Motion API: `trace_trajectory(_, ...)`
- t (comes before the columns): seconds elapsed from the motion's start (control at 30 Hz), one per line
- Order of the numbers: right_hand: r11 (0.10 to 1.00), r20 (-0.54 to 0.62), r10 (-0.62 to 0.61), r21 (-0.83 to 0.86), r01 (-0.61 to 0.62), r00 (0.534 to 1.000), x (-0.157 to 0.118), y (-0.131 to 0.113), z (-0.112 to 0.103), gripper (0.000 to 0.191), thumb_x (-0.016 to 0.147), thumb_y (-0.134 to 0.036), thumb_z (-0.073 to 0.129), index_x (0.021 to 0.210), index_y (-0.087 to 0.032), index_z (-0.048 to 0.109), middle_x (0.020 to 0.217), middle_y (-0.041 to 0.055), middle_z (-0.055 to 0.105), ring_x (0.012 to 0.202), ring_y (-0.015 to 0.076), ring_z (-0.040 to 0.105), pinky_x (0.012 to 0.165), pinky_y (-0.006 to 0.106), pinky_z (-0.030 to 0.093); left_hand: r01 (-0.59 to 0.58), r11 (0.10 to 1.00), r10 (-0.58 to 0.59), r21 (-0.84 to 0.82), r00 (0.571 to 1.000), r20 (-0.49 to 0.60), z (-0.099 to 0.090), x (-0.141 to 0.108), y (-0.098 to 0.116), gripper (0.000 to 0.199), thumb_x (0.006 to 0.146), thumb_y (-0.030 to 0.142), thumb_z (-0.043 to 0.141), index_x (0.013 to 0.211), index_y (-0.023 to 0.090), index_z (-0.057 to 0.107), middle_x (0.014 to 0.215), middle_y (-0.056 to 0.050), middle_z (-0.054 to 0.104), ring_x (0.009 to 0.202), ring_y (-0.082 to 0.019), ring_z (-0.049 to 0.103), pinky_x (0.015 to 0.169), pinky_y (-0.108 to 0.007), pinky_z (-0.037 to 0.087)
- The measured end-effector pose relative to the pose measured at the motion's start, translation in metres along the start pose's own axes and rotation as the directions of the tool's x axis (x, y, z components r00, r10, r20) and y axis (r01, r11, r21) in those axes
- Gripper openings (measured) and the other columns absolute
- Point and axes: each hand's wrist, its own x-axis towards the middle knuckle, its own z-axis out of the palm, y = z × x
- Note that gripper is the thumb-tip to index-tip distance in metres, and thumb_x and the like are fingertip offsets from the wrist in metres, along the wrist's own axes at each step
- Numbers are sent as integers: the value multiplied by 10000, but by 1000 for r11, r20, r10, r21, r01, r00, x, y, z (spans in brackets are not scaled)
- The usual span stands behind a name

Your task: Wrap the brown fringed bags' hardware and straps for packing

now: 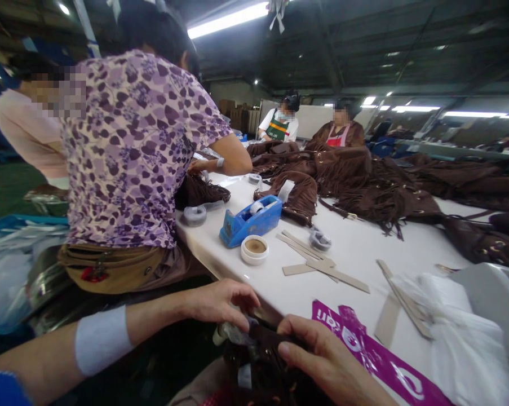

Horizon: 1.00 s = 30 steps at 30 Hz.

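Note:
A dark brown bag (254, 363) with metal eyelets rests on my lap, just below the table edge; much of it is in shadow. My right hand (313, 347) grips its upper edge between thumb and curled fingers. Across from it, my left hand (222, 304) has its fingers bent and its thumb pressed on crumpled clear plastic (236, 332) at the bag's top left. The left fingertips are partly hidden. A white band wraps my left forearm.
On the white table (296, 301) lie a blue tape dispenser (252, 221), a round white tub (255, 250), beige strips (337, 275), a purple printed plastic bag (364, 352) and white plastic sheets (465, 332). Brown fringed bags (342, 175) pile behind. A co-worker (136, 152) stands left.

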Motion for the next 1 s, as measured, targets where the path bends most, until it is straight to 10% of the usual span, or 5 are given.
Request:
trace_trajectory(0.2, 1000, 8, 24, 13, -24, 1000, -1, 3, -2, 238, 752, -400, 618, 741, -171, 556, 639, -24, 540, 605, 131, 477, 563, 238, 350, 142, 968, -104, -205, 977, 185, -5, 2, -22, 305, 653, 255, 760, 956, 217, 766, 836, 29, 702, 777, -143, 596, 763, -241, 458)
trace_trajectory(0.53, 996, -21, 63, -56, -64, 998, 0, 0, -1, 232, 732, -400, 592, 704, -176, 537, 604, -27, 526, 583, 128, 470, 543, 239, 333, 108, 975, -111, -193, 994, -7, 9, -5, -17, 114, 701, 251, 693, 751, 164, 749, 634, 37, 658, 573, -84, 500, 571, -188, 386)
trace_trajectory(1.0, 986, 14, 69, -156, -66, 998, 0, -1, -4, 206, 812, -346, 540, 703, -171, 554, 599, -24, 537, 580, 130, 510, 550, 233, 373, 215, 815, -192, -537, 976, 100, 30, -4, -13, 206, 549, 271, 746, 658, 148, 622, 855, -17, 704, 674, -108, 560, 626, -227, 422)
